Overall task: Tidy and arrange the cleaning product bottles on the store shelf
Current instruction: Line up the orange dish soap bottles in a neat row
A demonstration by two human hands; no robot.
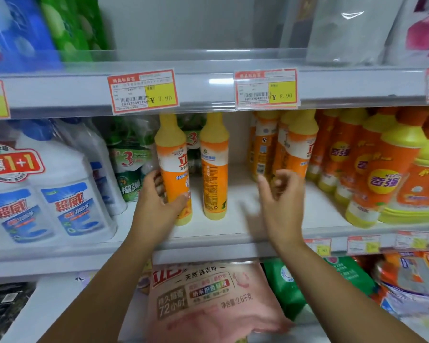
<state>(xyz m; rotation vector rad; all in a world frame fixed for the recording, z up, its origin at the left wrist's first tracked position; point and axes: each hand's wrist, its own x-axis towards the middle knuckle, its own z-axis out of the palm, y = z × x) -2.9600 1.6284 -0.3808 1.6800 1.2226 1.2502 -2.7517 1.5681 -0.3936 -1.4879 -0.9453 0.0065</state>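
Note:
Two slim yellow-and-orange bottles stand upright at the middle of the white shelf (233, 231). My left hand (159, 201) is wrapped around the lower half of the left bottle (174, 154). The second bottle (214, 167) stands free just to its right. My right hand (280, 196) hovers with fingers spread in the gap, just in front of a cluster of the same slim bottles (295, 144), holding nothing. Whether its fingertips touch that cluster I cannot tell.
Large white twin-pack cleaner bottles (47, 194) fill the left of the shelf, green packs (129, 167) stand behind them. Bigger orange bottles with yellow shoulders (382, 174) crowd the right. Price tags (144, 91) hang on the shelf above. Pink (208, 300) and green bags lie below.

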